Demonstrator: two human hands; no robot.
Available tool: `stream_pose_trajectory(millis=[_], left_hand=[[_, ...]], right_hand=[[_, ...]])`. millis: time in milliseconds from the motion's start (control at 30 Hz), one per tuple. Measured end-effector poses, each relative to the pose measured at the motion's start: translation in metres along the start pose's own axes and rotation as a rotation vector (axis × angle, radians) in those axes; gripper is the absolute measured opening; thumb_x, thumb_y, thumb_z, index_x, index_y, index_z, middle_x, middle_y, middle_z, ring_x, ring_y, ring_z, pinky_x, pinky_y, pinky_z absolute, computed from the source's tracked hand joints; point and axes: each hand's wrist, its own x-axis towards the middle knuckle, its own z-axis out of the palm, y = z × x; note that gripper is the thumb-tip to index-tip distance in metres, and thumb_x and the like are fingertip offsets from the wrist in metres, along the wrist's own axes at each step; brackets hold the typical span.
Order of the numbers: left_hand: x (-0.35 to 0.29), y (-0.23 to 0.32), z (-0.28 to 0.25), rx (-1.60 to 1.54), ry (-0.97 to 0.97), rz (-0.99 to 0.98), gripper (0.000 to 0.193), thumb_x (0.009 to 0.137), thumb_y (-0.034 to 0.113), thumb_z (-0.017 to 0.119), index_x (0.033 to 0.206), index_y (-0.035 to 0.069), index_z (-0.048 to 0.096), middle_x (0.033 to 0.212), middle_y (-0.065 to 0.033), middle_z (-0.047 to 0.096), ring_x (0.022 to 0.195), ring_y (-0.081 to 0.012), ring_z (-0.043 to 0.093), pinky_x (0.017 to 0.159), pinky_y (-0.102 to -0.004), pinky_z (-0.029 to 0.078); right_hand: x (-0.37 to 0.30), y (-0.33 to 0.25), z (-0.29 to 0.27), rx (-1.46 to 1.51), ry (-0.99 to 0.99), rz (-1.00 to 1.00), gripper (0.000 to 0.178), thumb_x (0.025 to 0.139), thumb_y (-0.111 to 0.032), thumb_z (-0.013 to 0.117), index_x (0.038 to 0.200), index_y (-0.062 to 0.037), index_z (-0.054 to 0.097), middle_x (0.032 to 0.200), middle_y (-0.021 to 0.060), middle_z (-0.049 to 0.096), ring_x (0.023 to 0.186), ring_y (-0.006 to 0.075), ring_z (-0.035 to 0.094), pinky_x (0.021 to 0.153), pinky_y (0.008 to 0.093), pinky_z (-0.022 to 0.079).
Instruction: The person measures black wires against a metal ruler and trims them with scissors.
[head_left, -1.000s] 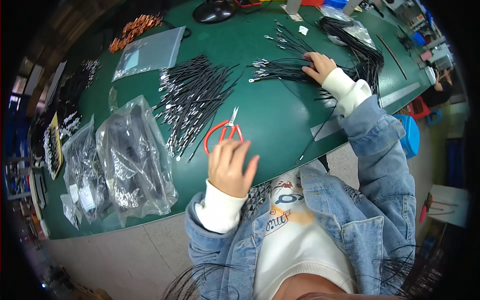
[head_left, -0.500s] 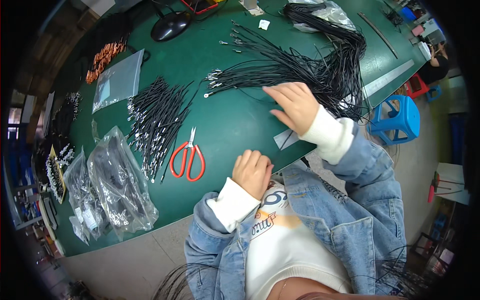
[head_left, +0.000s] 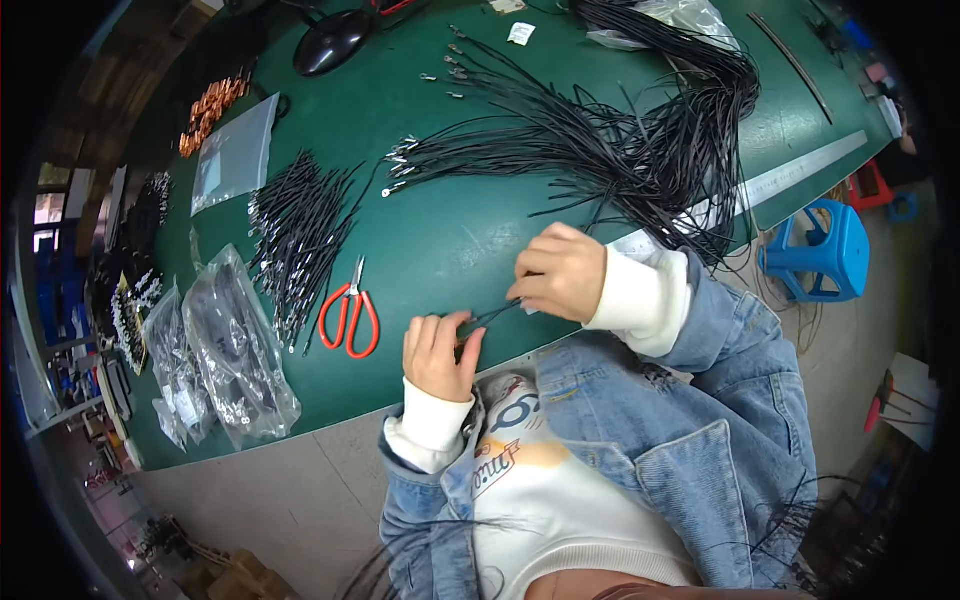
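Near the table's front edge, a thin black cable (head_left: 494, 314) runs between my hands. My left hand (head_left: 436, 352) is closed on one end, with the thumb and fingers together. My right hand (head_left: 562, 275) pinches the other part. What lies inside the fingers is hidden. Beyond my right hand spreads a long bundle of black cables (head_left: 640, 145) with metal ring terminals at its left ends. A long metal ruler (head_left: 795, 175) passes under the bundle. Left of my left hand lie red-handled scissors (head_left: 348, 318), their blades pointing away from me, beside a pile of short black cables (head_left: 300, 235).
Clear plastic bags of dark parts (head_left: 235, 350) lie at the left front. A flat clear bag (head_left: 235, 155) and copper-coloured parts (head_left: 212, 108) are farther back. A black oval base (head_left: 333, 43) stands at the back. A blue stool (head_left: 822, 252) is beyond the table's right edge.
My right hand has come down and left, and my left hand has shifted left and opened from a fist into a pinch. A black cable now shows between them.
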Motion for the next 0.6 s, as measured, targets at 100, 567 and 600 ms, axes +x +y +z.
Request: stream_pose_trajectory(millis=[100,567,600], left_hand=[[0.005,0.011,-0.002,0.118,-0.052,0.049,0.023,0.072,0.004,0.068,0.090,0.001,0.055,0.082,-0.0106,0.050,0.074,-0.0282,0.047,0.064,-0.0368,0.039],[0.034,0.008,-0.004,-0.501,-0.247,-0.072,0.020,0.075,0.001,0.070,0.093,0.001,0.061,0.070,-0.0067,0.061,0.054,-0.0104,0.054,0.050,-0.0227,0.042],[0.035,0.011,-0.003,-0.516,-0.257,-0.110,0.023,0.074,-0.001,0.070,0.095,0.001,0.062,0.070,-0.0068,0.060,0.056,-0.0134,0.055,0.053,-0.0241,0.043]], right_hand=[[0.007,-0.008,0.000,-0.093,-0.072,0.045,0.026,0.065,-0.021,0.073,0.087,-0.0137,0.061,0.086,-0.0010,0.054,0.084,0.0165,0.053,0.078,0.0309,0.039],[-0.014,-0.023,-0.028,0.118,-0.044,0.318,0.006,0.080,-0.013,0.063,0.084,-0.0089,0.064,0.073,0.0056,0.062,0.064,0.0241,0.062,0.056,0.0334,0.049],[-0.017,-0.022,-0.028,0.123,-0.050,0.323,0.006,0.080,-0.013,0.063,0.084,-0.0089,0.064,0.073,0.0056,0.062,0.064,0.0241,0.062,0.056,0.0334,0.049]])
